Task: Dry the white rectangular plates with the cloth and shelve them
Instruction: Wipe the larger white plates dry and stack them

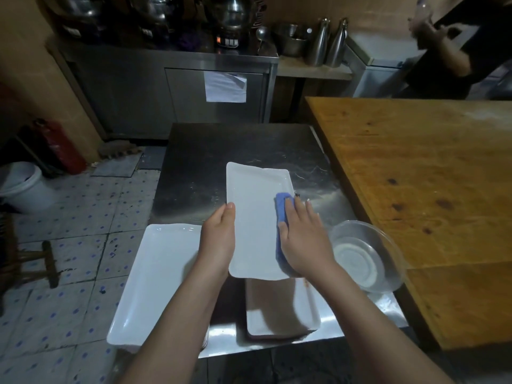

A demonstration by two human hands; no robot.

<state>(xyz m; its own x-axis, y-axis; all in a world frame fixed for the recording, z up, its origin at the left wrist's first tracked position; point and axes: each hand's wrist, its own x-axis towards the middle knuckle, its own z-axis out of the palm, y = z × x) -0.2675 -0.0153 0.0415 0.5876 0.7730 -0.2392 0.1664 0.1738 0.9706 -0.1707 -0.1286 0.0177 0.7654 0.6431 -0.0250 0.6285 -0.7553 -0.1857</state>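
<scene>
A white rectangular plate (255,217) is held up above the steel table (221,151). My left hand (219,242) grips its left edge, thumb on the top face. My right hand (302,236) presses a blue cloth (282,214) against the plate's right side, fingers spread over the cloth. A second white rectangular plate (155,281) lies at the table's front left, overhanging the edge. A third plate (279,309) sits below the held one, on what looks like a stack.
A clear glass bowl (363,256) stands on the steel table just right of my right hand. A wooden table (421,189) borders the right side. Steel cabinets and pots line the back wall. Another person (454,45) stands at the far right. A white bucket (25,187) sits on the tiled floor.
</scene>
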